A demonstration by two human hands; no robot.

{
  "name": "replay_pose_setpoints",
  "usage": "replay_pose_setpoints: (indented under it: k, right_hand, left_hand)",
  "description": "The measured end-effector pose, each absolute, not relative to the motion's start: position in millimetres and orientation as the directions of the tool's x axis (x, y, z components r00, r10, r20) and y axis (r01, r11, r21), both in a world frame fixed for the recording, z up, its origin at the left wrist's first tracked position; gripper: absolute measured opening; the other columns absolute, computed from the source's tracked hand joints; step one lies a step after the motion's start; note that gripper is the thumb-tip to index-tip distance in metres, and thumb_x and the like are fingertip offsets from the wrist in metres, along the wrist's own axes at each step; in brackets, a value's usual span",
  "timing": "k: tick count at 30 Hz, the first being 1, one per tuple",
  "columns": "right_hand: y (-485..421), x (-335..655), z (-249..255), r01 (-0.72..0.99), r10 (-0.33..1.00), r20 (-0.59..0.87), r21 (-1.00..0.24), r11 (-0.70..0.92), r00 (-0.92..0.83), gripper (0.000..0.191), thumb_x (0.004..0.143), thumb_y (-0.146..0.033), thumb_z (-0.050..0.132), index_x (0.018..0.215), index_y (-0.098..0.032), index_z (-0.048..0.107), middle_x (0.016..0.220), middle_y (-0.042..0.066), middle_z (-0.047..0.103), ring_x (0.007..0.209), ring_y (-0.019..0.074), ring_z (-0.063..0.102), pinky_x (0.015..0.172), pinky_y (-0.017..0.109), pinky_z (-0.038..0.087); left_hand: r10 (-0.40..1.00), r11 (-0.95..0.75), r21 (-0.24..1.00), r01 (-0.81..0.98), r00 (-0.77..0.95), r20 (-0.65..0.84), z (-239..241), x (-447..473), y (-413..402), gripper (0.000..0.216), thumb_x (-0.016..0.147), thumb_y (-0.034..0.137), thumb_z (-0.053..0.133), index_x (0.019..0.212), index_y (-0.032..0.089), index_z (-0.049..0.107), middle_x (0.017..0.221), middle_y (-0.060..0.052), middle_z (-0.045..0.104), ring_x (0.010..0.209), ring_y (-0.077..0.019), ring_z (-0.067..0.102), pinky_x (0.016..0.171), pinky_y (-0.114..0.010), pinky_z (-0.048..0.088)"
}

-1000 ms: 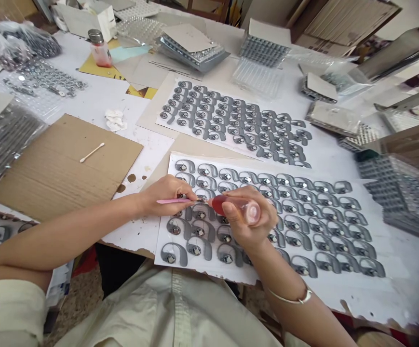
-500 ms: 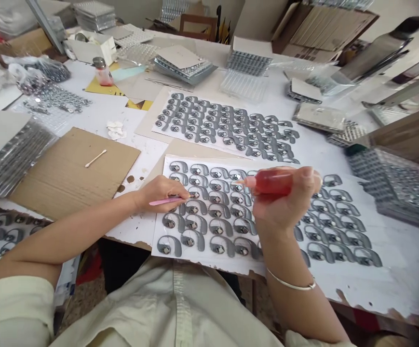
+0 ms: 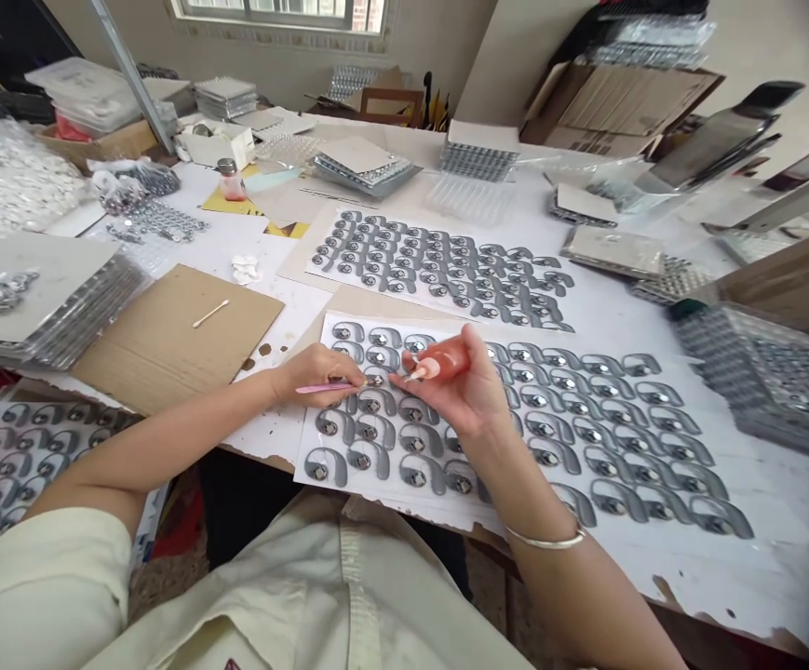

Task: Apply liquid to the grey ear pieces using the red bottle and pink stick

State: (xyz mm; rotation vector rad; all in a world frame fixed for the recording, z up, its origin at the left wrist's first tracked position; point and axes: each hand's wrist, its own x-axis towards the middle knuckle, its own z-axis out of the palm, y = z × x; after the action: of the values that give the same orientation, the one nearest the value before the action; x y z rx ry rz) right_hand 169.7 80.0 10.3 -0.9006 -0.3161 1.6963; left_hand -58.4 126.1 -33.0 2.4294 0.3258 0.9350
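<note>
My left hand (image 3: 321, 372) is closed on a thin pink tool (image 3: 324, 387), perhaps tweezers, its tip at one of the grey hooked pieces (image 3: 374, 380). These pieces, shaped like ear-hook earphone parts with a shiny metal centre, lie in rows on a white sheet (image 3: 655, 549). In my right hand (image 3: 470, 395) is a squeeze bottle (image 3: 446, 361) of red liquid with a pale nozzle, tilted so the nozzle points left. That hand hovers over the rows, its fingertips close to the piece at the pink tool. The palm and bottle hide some pieces behind them.
A second sheet of grey pieces (image 3: 438, 265) lies beyond. Brown cardboard (image 3: 181, 340) with a cotton swab (image 3: 210, 314) is to the left. A small jar (image 3: 230, 180) stands farther back. Stacked trays (image 3: 774, 372) sit at right, and a covered stack (image 3: 47, 288) at far left.
My right hand has moved left with the red bottle, bringing it near my left hand. The left hand stays at the same piece with the pink tool. The view has tilted up slightly.
</note>
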Motion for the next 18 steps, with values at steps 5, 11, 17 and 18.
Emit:
replay_pose_setpoints:
  k: [5,11,17,18]
  right_hand:
    - [79.1,160.6,3.7,-0.706,0.901,-0.433,-0.635,-0.312,-0.008,0.036,0.075,-0.051,0.069,0.071,-0.019,0.054,0.064,0.002,0.062,0.077,0.0249,0.067,0.064,0.045,0.059]
    - [81.6,168.2,15.4,-0.713,0.896,-0.444,-0.628,-0.311,0.000,0.037,0.078,-0.054,0.063,0.070,-0.019,0.054,0.064,0.002,0.061,0.080,0.0247,0.065,0.069,0.048,0.058]
    - [72.4,204.5,55.2,-0.762,0.947,-0.286,-0.642,-0.077,0.145,0.039,0.076,-0.056,0.063,0.062,-0.021,0.054,0.060,-0.002,0.059,0.079,0.0230,0.064,0.081,0.055,0.053]
    - [67.8,213.0,61.3,-0.749,0.950,-0.251,-0.662,-0.027,0.188,0.039,0.077,-0.054,0.063,0.059,-0.021,0.054,0.060,-0.002,0.059,0.078,0.0222,0.064,0.082,0.055,0.052]
  left_hand:
    - [0.382,-0.832,0.555,-0.002,0.722,0.576,-30.3,-61.3,125.8,0.008,0.079,0.018,0.065,0.086,0.019,0.070,0.086,-0.007,0.076,0.082,-0.0186,0.073,0.074,-0.025,0.059]
    - [0.527,-0.760,0.649,0.040,0.621,0.580,-10.8,-64.5,112.4,0.007,0.077,0.016,0.068,0.083,0.017,0.070,0.083,-0.008,0.075,0.078,-0.0186,0.073,0.069,-0.026,0.059]
    - [0.950,-0.309,0.918,0.248,0.134,0.284,-2.4,-80.3,37.6,0.006,0.077,0.018,0.072,0.083,0.018,0.073,0.088,-0.006,0.075,0.083,-0.0184,0.072,0.077,-0.026,0.058]
    - [0.968,-0.250,0.944,0.215,0.064,0.242,-7.6,-83.9,23.0,0.008,0.076,0.018,0.072,0.084,0.019,0.073,0.088,-0.005,0.075,0.089,-0.0192,0.071,0.084,-0.029,0.058]
